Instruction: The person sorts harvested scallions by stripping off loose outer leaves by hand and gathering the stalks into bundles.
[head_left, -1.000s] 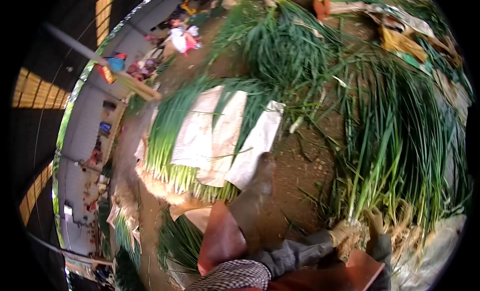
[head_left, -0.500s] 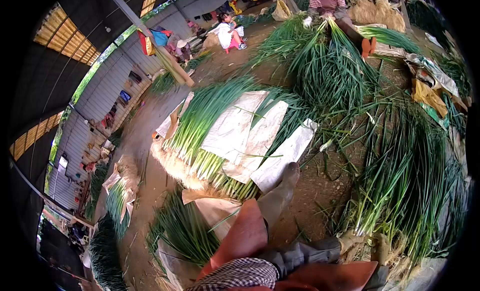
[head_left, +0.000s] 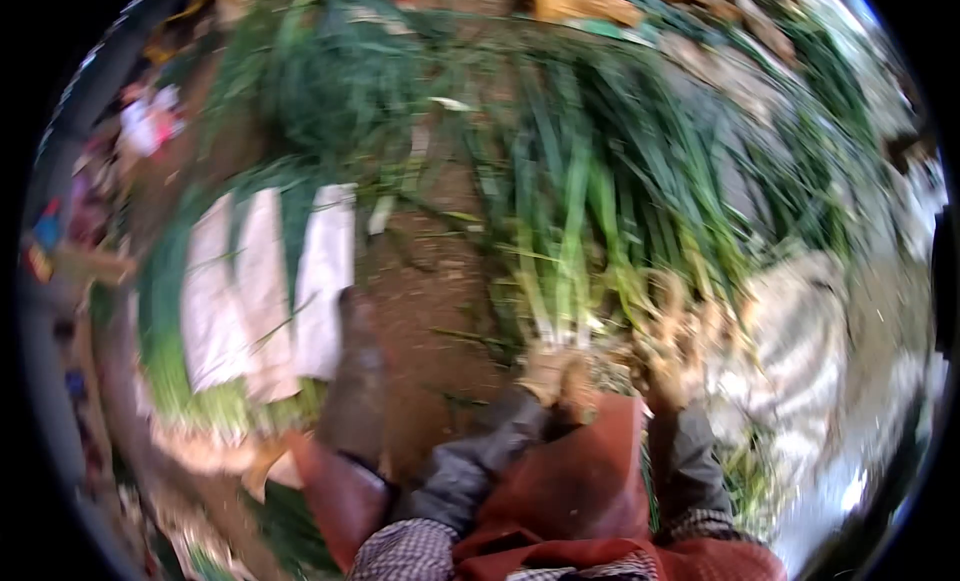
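My left hand point(head_left: 548, 373), in a tan glove, is closed around the white lower ends of a few spring onions point(head_left: 570, 271). Their green leaves fan out away from me over the pile. To its right, my right hand point(head_left: 664, 379), also gloved, reaches into the pale, stringy roots point(head_left: 680, 306) of other spring onions. Its fingers blend into the roots and are blurred, so their grip is not clear. A reddish-brown apron point(head_left: 560, 471) covers my lap below both hands.
At left lies a bundle of spring onions point(head_left: 165, 331) under pale sheets point(head_left: 215, 301). My outstretched boot point(head_left: 358, 381) is beside it. More leaves point(head_left: 340, 71) are heaped farther off. A whitish sack point(head_left: 790, 351) lies at right. A person in white point(head_left: 148, 121) is at far left.
My view has swung right and down, bringing the pile and both hands to the middle. The left hand now meets the spring onions' white ends; the covered bundle has shifted left in view.
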The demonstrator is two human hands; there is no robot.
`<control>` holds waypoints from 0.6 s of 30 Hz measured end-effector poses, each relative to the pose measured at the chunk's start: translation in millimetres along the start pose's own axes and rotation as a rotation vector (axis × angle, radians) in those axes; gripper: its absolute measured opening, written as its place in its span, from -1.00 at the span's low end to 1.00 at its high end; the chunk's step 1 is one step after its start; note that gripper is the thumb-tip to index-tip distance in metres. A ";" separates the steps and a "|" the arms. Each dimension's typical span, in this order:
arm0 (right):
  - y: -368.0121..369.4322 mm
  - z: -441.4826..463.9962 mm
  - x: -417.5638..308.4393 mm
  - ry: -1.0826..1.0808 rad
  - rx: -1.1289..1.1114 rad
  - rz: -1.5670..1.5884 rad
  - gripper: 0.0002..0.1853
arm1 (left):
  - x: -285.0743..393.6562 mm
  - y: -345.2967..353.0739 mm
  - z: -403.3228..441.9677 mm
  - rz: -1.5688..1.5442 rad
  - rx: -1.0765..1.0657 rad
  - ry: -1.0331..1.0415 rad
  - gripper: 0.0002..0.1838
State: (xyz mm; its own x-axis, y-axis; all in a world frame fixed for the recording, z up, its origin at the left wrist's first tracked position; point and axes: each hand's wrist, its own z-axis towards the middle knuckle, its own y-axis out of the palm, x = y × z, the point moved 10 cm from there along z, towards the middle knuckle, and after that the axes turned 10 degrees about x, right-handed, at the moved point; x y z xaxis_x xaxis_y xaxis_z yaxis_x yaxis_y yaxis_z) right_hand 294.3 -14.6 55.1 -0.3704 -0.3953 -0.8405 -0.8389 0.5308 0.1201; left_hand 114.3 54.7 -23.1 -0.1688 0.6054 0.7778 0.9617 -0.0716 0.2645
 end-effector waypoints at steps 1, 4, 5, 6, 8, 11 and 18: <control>-2.9 1.6 -6.1 0.012 0.011 0.047 -0.69 | -12.5 -2.6 7.2 -0.086 0.006 -0.030 -0.71; 4.6 10.6 -10.7 0.020 -0.149 -0.106 -0.82 | -28.9 8.6 11.2 -0.202 -0.073 -0.034 -0.68; 33.9 19.6 -3.3 0.111 -0.123 -0.226 -0.82 | -19.5 2.4 11.6 -0.215 -0.076 -0.113 -0.68; 42.4 34.0 17.5 0.121 -0.226 -0.303 -0.79 | -16.1 9.0 9.1 -0.170 -0.103 -0.108 -0.65; 65.3 52.8 41.9 0.089 -0.376 -0.389 -0.72 | -23.4 13.8 13.4 -0.138 -0.078 -0.118 -0.61; 44.3 44.9 35.2 0.009 -0.328 -0.434 -0.69 | -22.8 16.4 11.4 -0.241 -0.182 -0.209 -0.40; -123.0 -27.5 80.5 0.383 -0.045 -0.257 -0.69 | -39.5 68.1 -5.1 -0.312 -0.473 -0.480 -0.32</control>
State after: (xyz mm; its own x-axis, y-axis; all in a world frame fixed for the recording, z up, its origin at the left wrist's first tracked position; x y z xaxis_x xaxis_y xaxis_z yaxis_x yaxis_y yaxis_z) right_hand 356.6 -132.3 -12.9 -0.2618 -0.7626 -0.5916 -0.9362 0.3497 -0.0365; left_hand 185.3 21.9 -32.9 -0.2018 0.9254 0.3207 0.6704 -0.1083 0.7341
